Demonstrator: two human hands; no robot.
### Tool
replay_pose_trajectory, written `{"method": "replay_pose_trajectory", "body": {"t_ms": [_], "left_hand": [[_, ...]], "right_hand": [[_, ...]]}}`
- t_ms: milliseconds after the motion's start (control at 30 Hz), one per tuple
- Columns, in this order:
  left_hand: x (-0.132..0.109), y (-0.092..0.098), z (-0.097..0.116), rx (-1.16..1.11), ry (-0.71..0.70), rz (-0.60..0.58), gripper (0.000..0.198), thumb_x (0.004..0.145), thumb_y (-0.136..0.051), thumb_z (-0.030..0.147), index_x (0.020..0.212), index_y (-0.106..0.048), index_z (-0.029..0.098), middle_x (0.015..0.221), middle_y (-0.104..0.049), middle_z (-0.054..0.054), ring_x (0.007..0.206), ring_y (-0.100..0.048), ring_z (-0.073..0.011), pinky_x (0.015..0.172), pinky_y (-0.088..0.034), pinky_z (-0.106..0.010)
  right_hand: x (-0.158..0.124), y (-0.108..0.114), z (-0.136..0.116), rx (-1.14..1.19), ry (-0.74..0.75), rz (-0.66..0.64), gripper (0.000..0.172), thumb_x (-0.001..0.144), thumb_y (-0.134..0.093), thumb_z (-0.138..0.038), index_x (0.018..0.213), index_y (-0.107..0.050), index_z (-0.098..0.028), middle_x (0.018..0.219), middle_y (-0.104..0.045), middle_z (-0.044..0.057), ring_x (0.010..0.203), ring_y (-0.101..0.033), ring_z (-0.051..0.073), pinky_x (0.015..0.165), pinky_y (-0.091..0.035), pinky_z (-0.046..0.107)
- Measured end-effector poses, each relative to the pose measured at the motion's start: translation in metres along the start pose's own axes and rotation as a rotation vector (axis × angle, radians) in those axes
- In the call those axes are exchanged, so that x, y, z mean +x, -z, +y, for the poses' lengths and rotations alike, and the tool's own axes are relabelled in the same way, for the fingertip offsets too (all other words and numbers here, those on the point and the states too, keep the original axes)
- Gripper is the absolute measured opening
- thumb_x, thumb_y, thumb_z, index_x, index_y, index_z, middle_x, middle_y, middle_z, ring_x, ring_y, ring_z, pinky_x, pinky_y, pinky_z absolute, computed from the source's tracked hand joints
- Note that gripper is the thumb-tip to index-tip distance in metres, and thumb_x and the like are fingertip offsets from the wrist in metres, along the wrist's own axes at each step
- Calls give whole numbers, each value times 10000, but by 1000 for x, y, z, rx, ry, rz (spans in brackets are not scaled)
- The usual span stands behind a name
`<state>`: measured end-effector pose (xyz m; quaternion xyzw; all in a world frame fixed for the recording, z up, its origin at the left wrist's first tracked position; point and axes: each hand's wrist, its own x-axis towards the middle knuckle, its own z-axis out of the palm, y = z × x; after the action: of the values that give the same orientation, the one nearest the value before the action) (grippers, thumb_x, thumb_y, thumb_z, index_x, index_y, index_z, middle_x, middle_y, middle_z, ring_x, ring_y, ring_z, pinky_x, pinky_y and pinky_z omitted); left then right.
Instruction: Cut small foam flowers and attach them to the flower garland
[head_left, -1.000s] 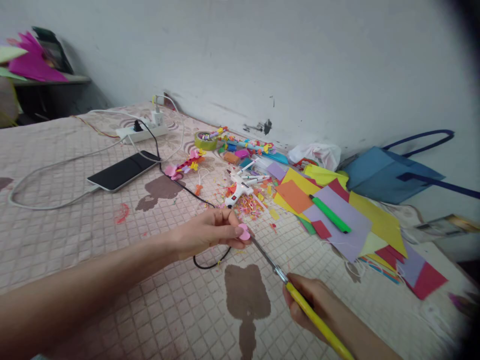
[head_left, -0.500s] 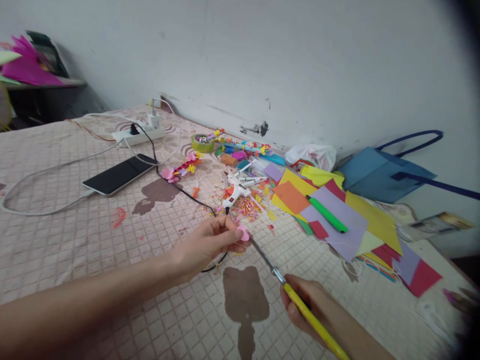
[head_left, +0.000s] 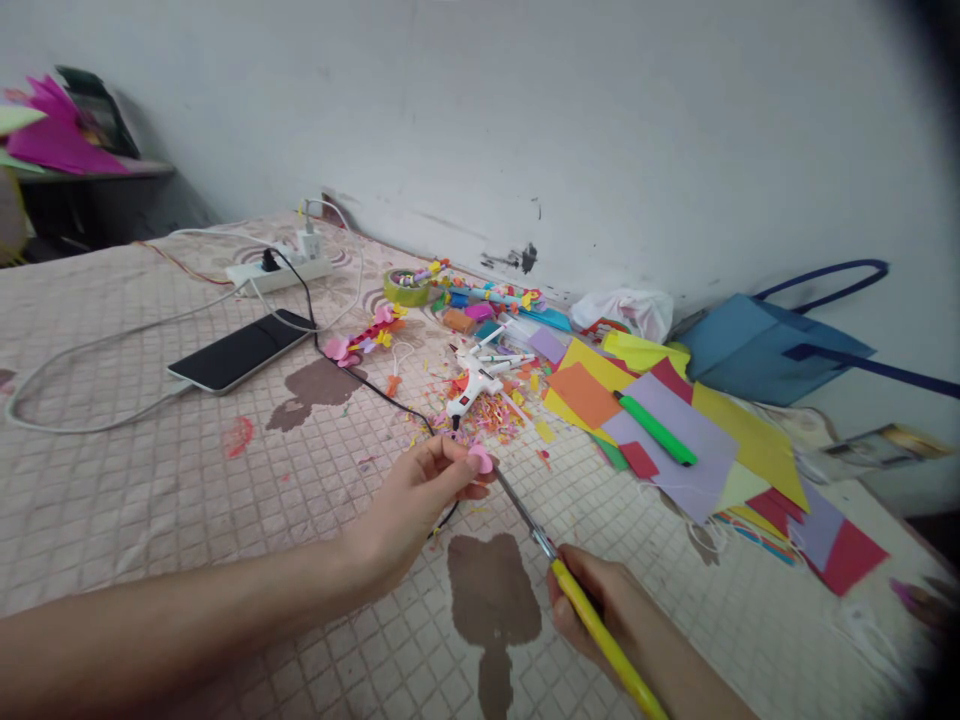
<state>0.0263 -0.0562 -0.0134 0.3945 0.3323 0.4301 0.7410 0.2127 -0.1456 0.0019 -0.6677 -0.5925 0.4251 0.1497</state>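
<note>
While the left hand is kept pinched on a small, flat, rounded pink piece before the white plastic glue gun, the long yellow-handled metal tool, tip just beside piece, is gripped by the right hand.

Checked cloth, phone, power strip

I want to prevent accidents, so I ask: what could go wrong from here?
The yellow-handled tool ends close to the left hand pinching the pink piece; a slip might nick the fingers. The black cable runs near that hand to the glue gun; a snag could drag it.
</note>
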Motion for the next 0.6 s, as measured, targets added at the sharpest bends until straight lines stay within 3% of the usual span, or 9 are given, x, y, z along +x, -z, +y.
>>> {"method": "replay_pose_trajectory", "body": {"t_ms": [200, 600], "left_hand": [[-1, -1, -1, 24, -3, 13, 194, 804, -640, 310, 739, -556, 147, 811, -588, -13, 768, -532, -118, 766, -446, -274], [-2, -2, -3, 40, -42, 31, 219, 814, -635, 337, 742, -548, 149, 814, -591, -3, 754, -529, -98, 741, -456, -238]], "right_hand": [[1, -1, -9, 62, 7, -22, 332, 720, -551, -479, 618, -388, -209, 578, -413, -18, 533, -360, 115, 502, -317, 253], [7, -18, 24, 196, 73, -53, 492, 739, -482, -684, 660, -408, -204, 542, -342, -55, 449, -267, 72, 406, -200, 214]]}}
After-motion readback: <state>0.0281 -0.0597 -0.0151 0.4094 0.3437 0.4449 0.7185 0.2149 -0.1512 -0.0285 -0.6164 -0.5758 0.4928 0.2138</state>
